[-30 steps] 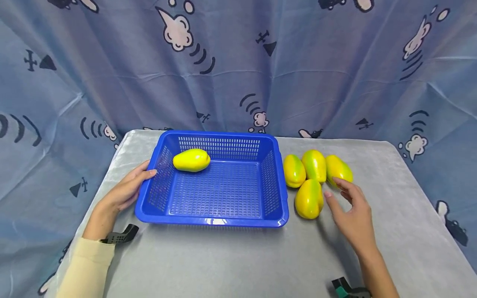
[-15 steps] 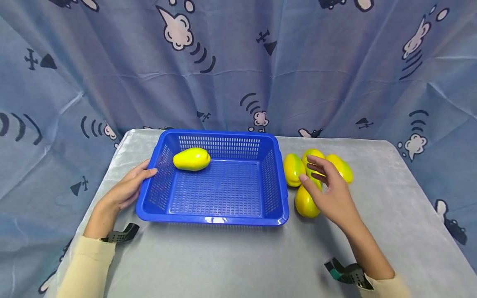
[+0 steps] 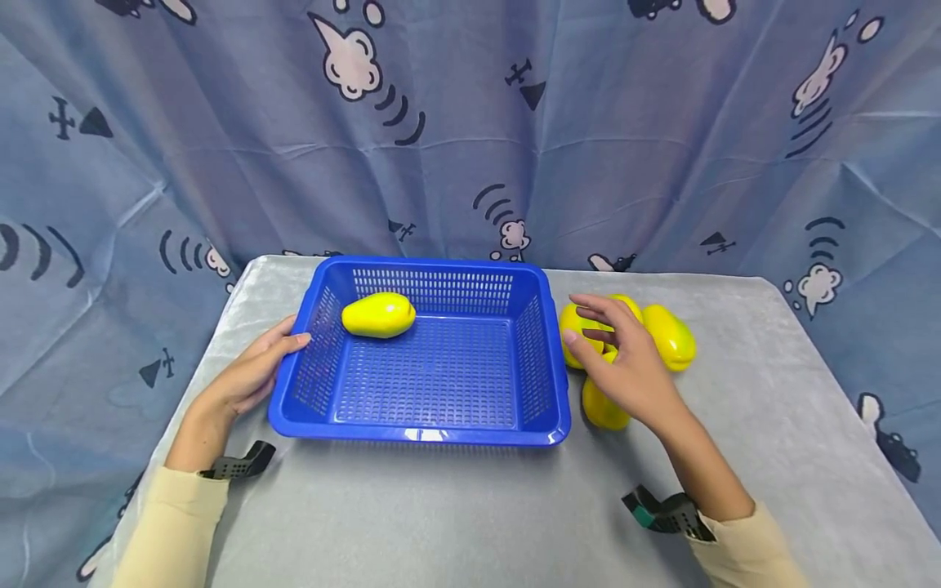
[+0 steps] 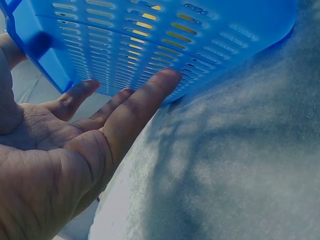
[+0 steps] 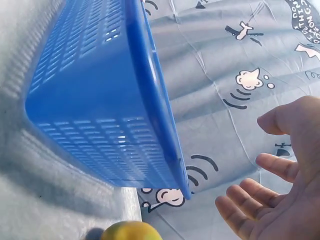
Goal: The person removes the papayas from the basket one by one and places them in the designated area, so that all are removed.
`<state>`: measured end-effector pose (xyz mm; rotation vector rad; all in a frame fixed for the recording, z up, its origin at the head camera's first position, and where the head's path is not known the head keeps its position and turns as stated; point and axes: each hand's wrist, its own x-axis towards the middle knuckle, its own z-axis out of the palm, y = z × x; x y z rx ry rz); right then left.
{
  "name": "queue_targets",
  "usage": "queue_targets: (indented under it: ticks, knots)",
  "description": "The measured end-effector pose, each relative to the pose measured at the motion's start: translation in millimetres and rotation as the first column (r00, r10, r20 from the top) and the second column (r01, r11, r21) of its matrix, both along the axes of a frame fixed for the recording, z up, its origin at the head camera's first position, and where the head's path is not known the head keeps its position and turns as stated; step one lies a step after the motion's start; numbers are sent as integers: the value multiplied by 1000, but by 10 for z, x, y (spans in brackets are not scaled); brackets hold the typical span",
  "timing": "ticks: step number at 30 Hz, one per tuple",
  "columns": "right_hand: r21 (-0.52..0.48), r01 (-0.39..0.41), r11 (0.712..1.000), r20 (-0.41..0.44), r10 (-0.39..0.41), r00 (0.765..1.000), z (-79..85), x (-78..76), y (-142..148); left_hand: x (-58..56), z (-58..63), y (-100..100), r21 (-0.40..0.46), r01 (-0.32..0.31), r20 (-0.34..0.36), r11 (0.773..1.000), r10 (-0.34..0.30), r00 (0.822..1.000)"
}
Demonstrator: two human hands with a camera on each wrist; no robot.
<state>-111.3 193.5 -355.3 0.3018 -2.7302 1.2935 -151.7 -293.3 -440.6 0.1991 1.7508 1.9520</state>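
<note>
A blue plastic basket [image 3: 470,436] with slotted walls stands on the table, one glossy yellow mango-shaped fruit [image 3: 378,315] lying in its back left part. My left hand [image 3: 253,367] holds the basket's left side, thumb over the rim; in the left wrist view its fingers [image 4: 135,107] lie along the outer wall. Just right of the basket, my right hand [image 3: 625,363] hovers over a cluster of similar yellow-green fruits [image 3: 669,336], partly hiding them. Its fingers are spread and loosely bent with nothing between them. The right wrist view shows the top of one fruit [image 5: 131,232] below the basket's corner.
A grey cloth covers the table [image 3: 456,523]. Behind it hangs a blue patterned curtain [image 3: 456,122], close to the table's back edge. Each wrist wears a dark strap, the right strap [image 3: 665,513] near the table's front right part.
My right hand has moved left from beside the rightmost fruit to over the cluster's left part, near the basket's right rim. The left hand, basket and fruits have stayed in place.
</note>
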Motion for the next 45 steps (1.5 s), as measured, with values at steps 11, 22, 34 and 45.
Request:
queue_targets:
  ticks: [11, 22, 34, 45]
  knots:
    - [45, -85, 995, 63, 82, 995, 74, -177, -198, 6, 1, -7, 7, -9, 0, 1000, 9, 1000]
    - [103, -143, 984, 77, 135, 988, 127, -325, -412, 16, 17, -2, 22, -3, -9, 1000, 3, 1000]
    - [147, -250, 957, 74, 242, 967, 181, -469, -697, 23, 17, 8, 36, -11, -10, 999, 11, 1000]
    - [197, -317, 928, 118, 299, 947, 167, -609, -893, 35, -10, 0, 57, 10, -12, 998, -9, 1000]
